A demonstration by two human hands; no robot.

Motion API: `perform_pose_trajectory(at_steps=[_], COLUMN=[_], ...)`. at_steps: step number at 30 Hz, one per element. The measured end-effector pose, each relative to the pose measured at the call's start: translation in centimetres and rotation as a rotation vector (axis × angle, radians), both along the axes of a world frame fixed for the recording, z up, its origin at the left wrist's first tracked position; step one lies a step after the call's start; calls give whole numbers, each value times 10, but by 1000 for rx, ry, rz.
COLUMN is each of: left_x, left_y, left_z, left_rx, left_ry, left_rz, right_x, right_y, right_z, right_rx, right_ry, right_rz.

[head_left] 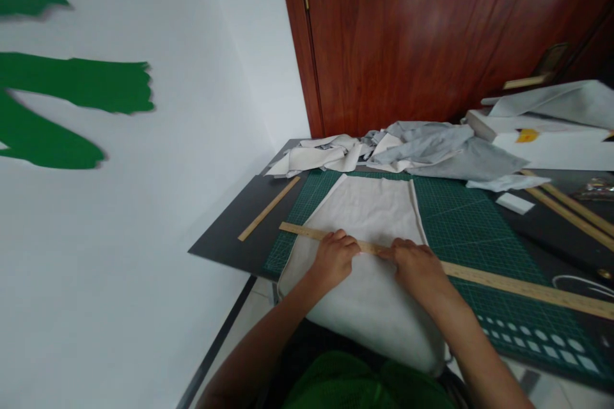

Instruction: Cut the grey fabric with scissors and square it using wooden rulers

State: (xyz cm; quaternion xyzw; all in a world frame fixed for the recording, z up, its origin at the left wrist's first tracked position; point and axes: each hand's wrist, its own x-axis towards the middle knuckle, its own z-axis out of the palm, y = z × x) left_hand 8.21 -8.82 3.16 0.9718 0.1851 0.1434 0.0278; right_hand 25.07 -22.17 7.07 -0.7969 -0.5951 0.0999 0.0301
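Observation:
A long wooden ruler [508, 283] lies crosswise over a piece of off-white cloth [374, 204] on a green cutting mat [460, 223]. My left hand [334, 257] rests on the ruler near the cloth's middle, its fingers bent and close together. Just to the right, my right hand [416, 266] is on the ruler and cloth with fingers curled. The two hands are a short gap apart. The near part of the cloth hangs over the table edge toward my lap. What the fingertips pinch is too small to tell.
A short wooden strip [269, 209] lies at the left. Crumpled cloth scraps [432, 147] line the back, beside a white box [556, 144]. A small white block [515, 202] and more wooden strips [573, 212] are at the right. A white wall [182, 140] borders the left.

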Motion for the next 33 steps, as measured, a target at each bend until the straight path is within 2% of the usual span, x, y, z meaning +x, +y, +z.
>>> perform_pose_trajectory(at_steps=[12,21,27,33], left_x=[-41,-88,-120,-138], left_y=[32,69,95,105], left_z=[5,8,3,-11], left_rx=[42,79,67,34], left_ry=[7,-42,-153,-408], left_rz=[88,181,253,372], right_x=[2,0,2,5], right_y=[0,-1,-1,-1], right_z=[-4,0,-5,-13], right_rx=[15,-12,-11,32], right_ry=[3,-22,-25,-25], right_rz=[-8,-8,3,29])
